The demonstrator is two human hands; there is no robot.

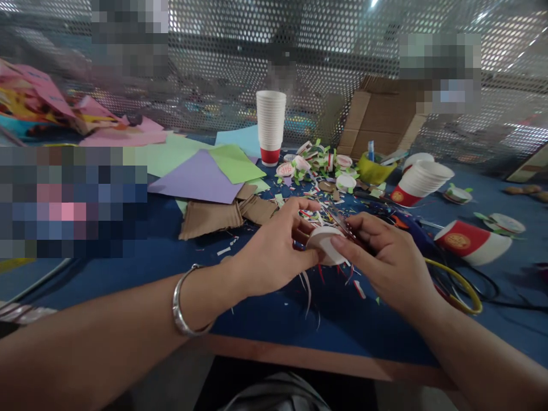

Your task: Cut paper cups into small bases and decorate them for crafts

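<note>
My left hand (274,251) pinches a small white paper cup piece (325,244) with thin cut strips hanging from it, held just above the blue table (128,268). A silver bangle (184,308) sits on that wrist. My right hand (381,260) is closed round scissors (342,224) whose blades meet the cup piece at its top edge. Both hands touch the piece from either side.
A tall stack of white cups (270,127) stands at the back, a leaning cup stack (417,181) and a lying red-and-white cup (473,241) at right. Coloured paper sheets (201,174), brown card pieces (222,217), cut scraps (321,165), a yellow bowl (372,170) and cables (462,282) surround the hands.
</note>
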